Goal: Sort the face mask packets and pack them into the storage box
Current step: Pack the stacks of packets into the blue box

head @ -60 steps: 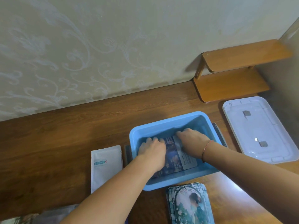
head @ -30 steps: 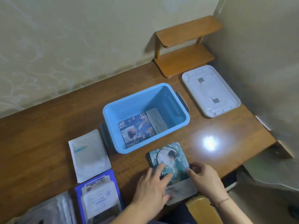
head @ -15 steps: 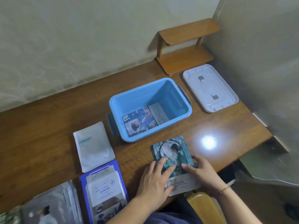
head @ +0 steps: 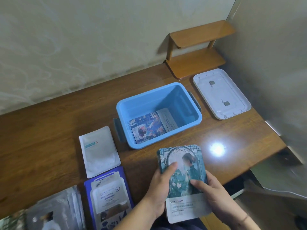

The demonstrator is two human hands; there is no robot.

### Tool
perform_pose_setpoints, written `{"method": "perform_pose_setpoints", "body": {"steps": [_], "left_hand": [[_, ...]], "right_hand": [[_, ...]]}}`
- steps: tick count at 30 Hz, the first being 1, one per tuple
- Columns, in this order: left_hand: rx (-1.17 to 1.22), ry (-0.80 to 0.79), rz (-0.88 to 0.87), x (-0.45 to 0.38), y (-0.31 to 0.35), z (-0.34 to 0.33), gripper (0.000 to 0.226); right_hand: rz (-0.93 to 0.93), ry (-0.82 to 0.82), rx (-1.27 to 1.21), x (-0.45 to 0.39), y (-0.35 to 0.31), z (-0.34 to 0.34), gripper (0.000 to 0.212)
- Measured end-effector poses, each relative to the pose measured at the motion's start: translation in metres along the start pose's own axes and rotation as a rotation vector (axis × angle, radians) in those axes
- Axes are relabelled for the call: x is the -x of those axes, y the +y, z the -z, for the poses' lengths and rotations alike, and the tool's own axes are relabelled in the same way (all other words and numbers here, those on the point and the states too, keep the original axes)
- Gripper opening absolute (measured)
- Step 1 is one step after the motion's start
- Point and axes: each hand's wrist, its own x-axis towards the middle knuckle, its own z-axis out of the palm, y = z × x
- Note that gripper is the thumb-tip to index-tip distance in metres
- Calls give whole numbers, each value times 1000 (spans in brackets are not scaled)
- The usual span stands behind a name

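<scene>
Both hands low, left hand (head: 159, 188) and right hand (head: 214, 195) gripping (thumbs on top)

Head-worn view, angled down, close over wooden desk (head: 49, 130)

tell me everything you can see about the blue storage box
The blue storage box is a rectangular tub of what looks like light blue plastic, with rounded corners, a thick rim and a dark grey handle at each short end. It stands open and upright on the wooden table, lid off. Inside, dark illustrated mask packets lie flat on the bottom, nearer its left end; the rest of the floor is bare. Neither hand touches it.
</scene>
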Motion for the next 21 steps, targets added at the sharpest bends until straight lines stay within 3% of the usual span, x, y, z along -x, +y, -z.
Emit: {"method": "perform_pose_setpoints", "body": {"steps": [3, 6, 10, 13, 17, 21], "left_hand": [[-89, -49, -82, 9, 7, -5, 33], [-212, -138, -168, 16, 24, -4, 23], [-279, -17, -618, 16, 49, -9, 24], [-427, 100, -900, 8, 47, -12, 33], [-545, 269, -970, -9, 32, -5, 31], [-611, 294, -1011, -16, 23, 1, 31]], "right_hand": [[90, 16, 96, 2, -3, -11, 34], [156, -16, 29, 7, -7, -10, 36], [441, 61, 251, -2, -14, -13, 41], [534, 137, 329, -33, 0, -15, 29], [501, 130, 382, -72, 27, -7, 23], [472, 23, 421, -78, 31, -3, 23]]}}
